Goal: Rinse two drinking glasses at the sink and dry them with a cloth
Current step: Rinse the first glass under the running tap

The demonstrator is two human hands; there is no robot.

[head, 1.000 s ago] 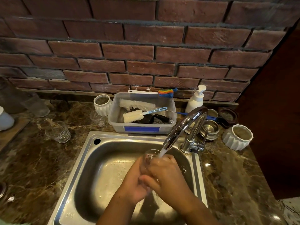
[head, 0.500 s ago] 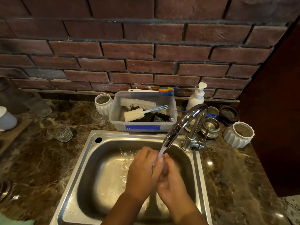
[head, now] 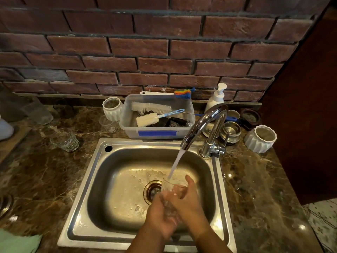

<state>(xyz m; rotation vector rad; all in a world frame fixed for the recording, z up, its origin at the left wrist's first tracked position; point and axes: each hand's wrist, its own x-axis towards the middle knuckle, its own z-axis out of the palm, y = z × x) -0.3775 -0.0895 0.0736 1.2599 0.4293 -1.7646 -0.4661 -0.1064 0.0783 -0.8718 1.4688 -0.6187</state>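
A clear drinking glass (head: pixel 173 190) is held over the steel sink (head: pixel 102 161), tilted with its mouth up toward the running stream from the chrome tap (head: pixel 204 121). My left hand (head: pixel 160 218) cups its base from below and my right hand (head: pixel 189 203) wraps its right side. A second clear glass (head: pixel 64 139) stands upright on the marble counter left of the sink. A light green cloth (head: pixel 18 243) lies at the bottom left corner.
Behind the sink stand a plastic tub of brushes (head: pixel 155 132), a small clear cup (head: pixel 107 123), two white ribbed pots (head: pixel 112 110) (head: pixel 260 138), a soap pump (head: pixel 216 99) and steel bowls (head: pixel 230 131). A dark wooden panel (head: pixel 306 106) closes the right side.
Both hands dropped lower in the basin and drew toward me. The left hand came off the top of the glass, whose open mouth now shows under the stream.
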